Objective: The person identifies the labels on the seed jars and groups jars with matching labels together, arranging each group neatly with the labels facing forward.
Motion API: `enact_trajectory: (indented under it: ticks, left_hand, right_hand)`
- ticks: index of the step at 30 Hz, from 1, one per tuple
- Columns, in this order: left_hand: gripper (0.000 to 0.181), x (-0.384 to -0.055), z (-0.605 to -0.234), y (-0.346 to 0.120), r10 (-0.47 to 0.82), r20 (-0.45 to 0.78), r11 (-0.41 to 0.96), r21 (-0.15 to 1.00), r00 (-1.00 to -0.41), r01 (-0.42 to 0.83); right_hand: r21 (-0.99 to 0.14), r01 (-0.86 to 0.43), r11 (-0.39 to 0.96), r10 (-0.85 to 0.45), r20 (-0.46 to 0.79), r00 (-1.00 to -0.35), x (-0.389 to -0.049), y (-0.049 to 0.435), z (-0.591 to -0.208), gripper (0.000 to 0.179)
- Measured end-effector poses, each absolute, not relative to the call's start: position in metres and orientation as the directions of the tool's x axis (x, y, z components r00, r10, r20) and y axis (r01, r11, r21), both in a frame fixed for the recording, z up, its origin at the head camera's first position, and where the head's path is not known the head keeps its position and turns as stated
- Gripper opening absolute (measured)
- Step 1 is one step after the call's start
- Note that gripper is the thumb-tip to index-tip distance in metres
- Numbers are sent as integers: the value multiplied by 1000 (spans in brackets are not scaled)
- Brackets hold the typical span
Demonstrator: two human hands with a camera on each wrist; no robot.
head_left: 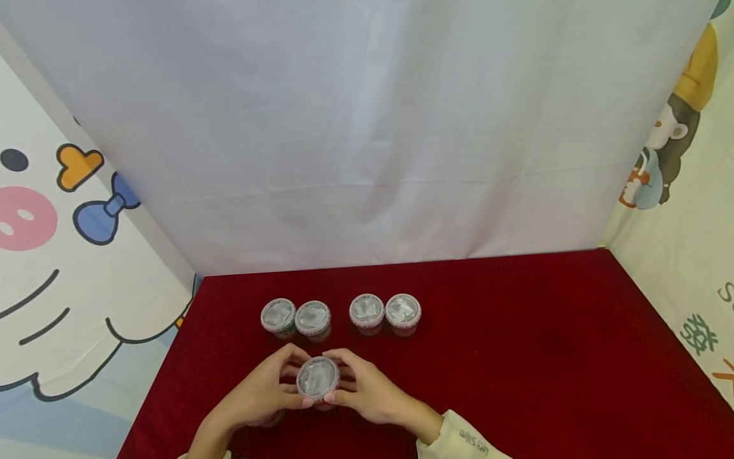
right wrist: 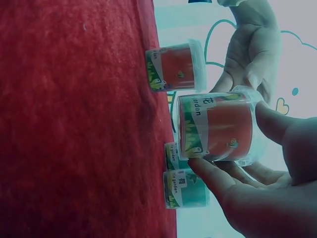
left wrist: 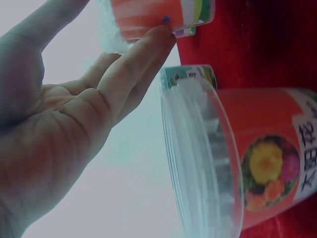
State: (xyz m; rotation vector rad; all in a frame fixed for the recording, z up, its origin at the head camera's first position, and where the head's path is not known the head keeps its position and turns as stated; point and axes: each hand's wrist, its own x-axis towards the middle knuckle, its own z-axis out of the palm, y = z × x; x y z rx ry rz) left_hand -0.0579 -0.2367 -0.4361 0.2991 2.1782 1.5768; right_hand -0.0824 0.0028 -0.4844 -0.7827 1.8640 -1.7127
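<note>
A clear plastic tub with an orange label and a translucent lid (head_left: 318,378) is between both hands, its base raised off the red cloth in the right wrist view. My right hand (head_left: 375,392) grips its right side, with the thumb by the lid and a finger (right wrist: 213,173) near the base. From the other side my left hand (head_left: 260,392) holds it, thumb near the lid's front edge and fingers curving behind. A second orange-labelled tub (left wrist: 270,163), with a flower picture, stands on the cloth below my left wrist, mostly hidden in the head view.
Farther back on the red cloth (head_left: 516,338) stand two lidded tubs side by side, a left one (head_left: 278,315) and a right one (head_left: 313,319). Right of them is another pair, one tub (head_left: 367,310) beside another (head_left: 403,310). A white curtain (head_left: 373,159) hangs behind.
</note>
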Motion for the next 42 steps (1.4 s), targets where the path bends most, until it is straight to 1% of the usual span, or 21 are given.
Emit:
enact_trajectory:
  ticks: [11,16,21,25,31,35,39,42]
  left_hand:
    - [59,-54,-437,-243,438,-219,490,871,-872,27]
    - [61,-50,-437,-243,448,-177,547,829,-876,112]
    - [61,-48,-438,-241,442,-144,622,760,-886,187]
    - [62,-46,-437,-238,433,-128,672,705,-892,225]
    - [65,-42,-437,-233,400,-99,759,594,-911,269]
    - [66,-39,-437,-231,392,-86,780,559,-916,281]
    - [68,-37,-438,-229,424,-73,756,577,-903,308]
    - [67,-36,-436,-223,411,-57,757,578,-910,306]
  right_hand:
    - [-985,-148,90,-716,39,-697,-78,-10,-490,60]
    - [-981,-157,113,-725,27,-688,-75,-13,-493,59]
    - [-975,-172,144,-733,11,-680,-75,-14,-493,59]
    - [-971,-178,162,-740,0,-672,-76,-14,-494,59]
    - [-968,-191,161,-747,7,-665,-77,-15,-499,59]
    - [-965,-213,154,-753,25,-658,-77,-15,-498,60]
    - [-950,-251,187,-750,27,-661,-75,-13,-496,63]
    - [-938,-260,229,-736,8,-677,-76,-7,-494,65]
